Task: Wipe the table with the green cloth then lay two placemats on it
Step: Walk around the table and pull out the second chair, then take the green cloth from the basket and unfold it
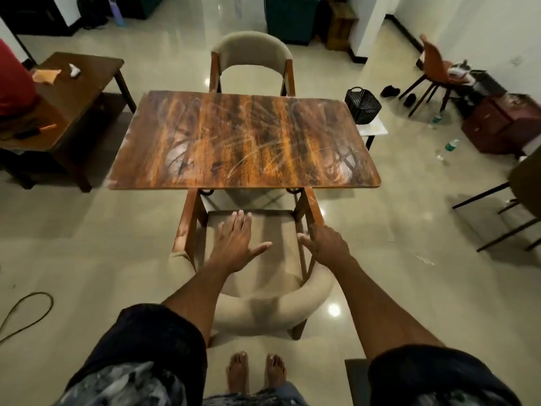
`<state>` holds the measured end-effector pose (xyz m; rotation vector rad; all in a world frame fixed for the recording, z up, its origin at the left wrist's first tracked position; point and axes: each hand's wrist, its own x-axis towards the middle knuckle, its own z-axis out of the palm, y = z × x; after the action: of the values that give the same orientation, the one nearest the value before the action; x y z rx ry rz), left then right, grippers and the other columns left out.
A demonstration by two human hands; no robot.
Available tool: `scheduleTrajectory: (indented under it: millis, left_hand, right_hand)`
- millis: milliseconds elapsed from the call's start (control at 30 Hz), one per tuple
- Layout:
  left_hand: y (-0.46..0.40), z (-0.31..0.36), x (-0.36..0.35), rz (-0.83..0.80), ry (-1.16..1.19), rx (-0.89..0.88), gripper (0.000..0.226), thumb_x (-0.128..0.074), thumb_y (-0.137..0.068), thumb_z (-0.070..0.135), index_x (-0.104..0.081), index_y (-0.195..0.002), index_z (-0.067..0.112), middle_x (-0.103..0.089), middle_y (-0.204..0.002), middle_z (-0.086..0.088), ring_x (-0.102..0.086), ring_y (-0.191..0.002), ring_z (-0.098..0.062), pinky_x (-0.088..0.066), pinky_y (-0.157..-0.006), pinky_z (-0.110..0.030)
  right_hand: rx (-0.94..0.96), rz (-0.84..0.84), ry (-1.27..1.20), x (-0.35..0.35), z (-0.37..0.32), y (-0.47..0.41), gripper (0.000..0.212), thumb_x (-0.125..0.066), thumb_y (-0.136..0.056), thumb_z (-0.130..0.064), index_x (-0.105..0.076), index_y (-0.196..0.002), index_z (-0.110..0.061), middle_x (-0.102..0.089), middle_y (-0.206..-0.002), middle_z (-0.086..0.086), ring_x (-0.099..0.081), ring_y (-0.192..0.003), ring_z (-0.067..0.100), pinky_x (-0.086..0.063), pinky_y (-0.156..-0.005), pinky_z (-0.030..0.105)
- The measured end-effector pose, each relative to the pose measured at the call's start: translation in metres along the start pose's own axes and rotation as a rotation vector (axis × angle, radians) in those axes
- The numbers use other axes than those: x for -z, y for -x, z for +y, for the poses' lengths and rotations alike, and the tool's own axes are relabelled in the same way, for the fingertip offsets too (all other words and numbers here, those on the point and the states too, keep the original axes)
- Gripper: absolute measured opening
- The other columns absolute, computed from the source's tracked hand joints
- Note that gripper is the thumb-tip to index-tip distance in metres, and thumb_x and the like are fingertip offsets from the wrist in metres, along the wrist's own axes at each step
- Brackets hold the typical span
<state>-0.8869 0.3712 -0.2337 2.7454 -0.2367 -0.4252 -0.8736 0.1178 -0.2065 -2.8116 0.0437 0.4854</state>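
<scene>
The wooden table point(243, 139) stands straight ahead of me, its glossy top marked with pale smear streaks and with nothing lying on it. No green cloth or placemat is in view. My left hand point(235, 240) is spread flat, fingers straight, over the seat of the near beige chair point(272, 312). My right hand point(326, 244) hovers at the chair's right wooden rail with its fingers loosely bent, and it holds nothing that I can see.
A second beige chair point(251, 58) faces me across the table. A brown side table point(73, 92) stands at the left. At the table's right corner sits a black basket point(363, 105). Bottles point(452, 145), boxes and chairs crowd the right. A cable point(26, 315) lies on the floor, left.
</scene>
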Motion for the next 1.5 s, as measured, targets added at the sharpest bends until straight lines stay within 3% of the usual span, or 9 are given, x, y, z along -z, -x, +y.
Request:
scheduleTrajectory:
  millis: [67, 167, 300, 400, 467, 567, 700, 1233, 1500]
  left_hand:
    - [-0.005, 0.007, 0.011, 0.050, -0.027, 0.006, 0.107, -0.024, -0.094, 0.083, 0.004, -0.170, 0.013, 0.007, -0.178, -0.012, 0.011, -0.165, -0.026, 0.002, -0.131, -0.054]
    - [-0.010, 0.011, 0.018, 0.047, -0.021, -0.002, 0.097, -0.030, -0.103, 0.074, 0.004, -0.170, 0.013, 0.008, -0.178, -0.013, 0.012, -0.165, -0.027, 0.001, -0.131, -0.055]
    - [-0.013, 0.008, 0.014, -0.011, -0.060, 0.011, 0.091, -0.030, -0.108, 0.067, 0.007, -0.170, 0.011, 0.012, -0.177, -0.014, 0.015, -0.164, -0.029, 0.004, -0.130, -0.056]
    - [-0.023, 0.011, 0.020, -0.026, -0.109, 0.003, 0.090, -0.030, -0.109, 0.064, 0.008, -0.169, 0.010, 0.013, -0.177, -0.016, 0.017, -0.164, -0.030, 0.003, -0.130, -0.057]
    - [-0.035, 0.025, 0.025, -0.016, -0.131, -0.015, 0.089, -0.029, -0.109, 0.064, 0.008, -0.169, 0.010, 0.014, -0.177, -0.016, 0.016, -0.164, -0.030, 0.002, -0.130, -0.057]
    - [-0.051, 0.055, 0.026, -0.017, -0.137, -0.044, 0.088, -0.028, -0.109, 0.064, 0.009, -0.169, 0.012, 0.015, -0.177, -0.016, 0.017, -0.164, -0.030, 0.002, -0.130, -0.057]
    - [-0.070, 0.100, 0.013, -0.028, -0.148, -0.096, 0.088, -0.031, -0.110, 0.062, 0.011, -0.169, 0.012, 0.017, -0.176, -0.015, 0.020, -0.163, -0.029, 0.006, -0.130, -0.055]
    - [-0.126, 0.311, -0.075, -0.058, -0.246, -0.183, 0.088, -0.033, -0.108, 0.063, 0.005, -0.170, 0.013, 0.009, -0.178, -0.015, 0.014, -0.165, -0.029, -0.002, -0.130, -0.056]
    - [-0.148, 0.378, -0.109, -0.123, -0.302, -0.253, 0.088, -0.032, -0.109, 0.064, 0.006, -0.169, 0.012, 0.009, -0.178, -0.015, 0.013, -0.165, -0.030, -0.003, -0.131, -0.056]
  right_hand:
    - [0.034, 0.127, 0.007, 0.020, -0.015, -0.004, 0.052, -0.048, -0.106, -0.058, -0.055, -0.134, -0.015, -0.061, -0.124, 0.015, -0.062, -0.114, 0.037, -0.055, -0.090, 0.050]
    - [0.056, 0.207, 0.007, 0.033, -0.022, -0.002, 0.075, -0.028, -0.101, -0.070, -0.048, -0.148, -0.015, -0.059, -0.125, 0.015, -0.059, -0.116, 0.035, -0.052, -0.091, 0.049]
    - [0.047, 0.209, 0.014, 0.021, -0.002, 0.005, 0.074, -0.036, -0.106, -0.064, -0.016, -0.168, -0.029, -0.055, -0.124, 0.011, -0.057, -0.115, 0.032, -0.050, -0.091, 0.049]
    - [-0.020, 0.146, 0.106, 0.020, 0.019, 0.013, 0.098, 0.004, -0.093, -0.082, -0.039, -0.150, -0.015, -0.053, -0.137, 0.015, -0.054, -0.127, 0.034, -0.051, -0.098, 0.045]
    - [-0.069, 0.128, 0.141, 0.025, 0.032, 0.016, 0.082, -0.005, -0.101, -0.070, -0.043, -0.145, -0.013, -0.046, -0.151, 0.019, -0.046, -0.140, 0.035, -0.049, -0.105, 0.045]
    - [-0.085, 0.141, 0.130, 0.034, 0.048, 0.012, 0.087, -0.003, -0.096, -0.069, -0.039, -0.151, -0.011, -0.035, -0.163, 0.022, -0.034, -0.153, 0.036, -0.043, -0.114, 0.046]
    - [-0.077, 0.189, 0.131, 0.046, 0.085, -0.002, 0.065, -0.028, -0.111, -0.056, -0.033, -0.158, -0.010, -0.023, -0.171, 0.021, -0.021, -0.161, 0.036, -0.035, -0.122, 0.046]
    - [-0.171, 0.212, 0.113, 0.096, 0.337, 0.017, 0.063, -0.036, -0.110, -0.057, -0.039, -0.151, -0.008, -0.030, -0.167, 0.021, -0.023, -0.159, 0.035, -0.036, -0.119, 0.047]
    - [-0.287, 0.193, 0.046, 0.091, 0.419, 0.046, 0.063, -0.036, -0.111, -0.056, -0.041, -0.149, -0.007, -0.030, -0.167, 0.022, -0.022, -0.159, 0.036, -0.036, -0.118, 0.047]
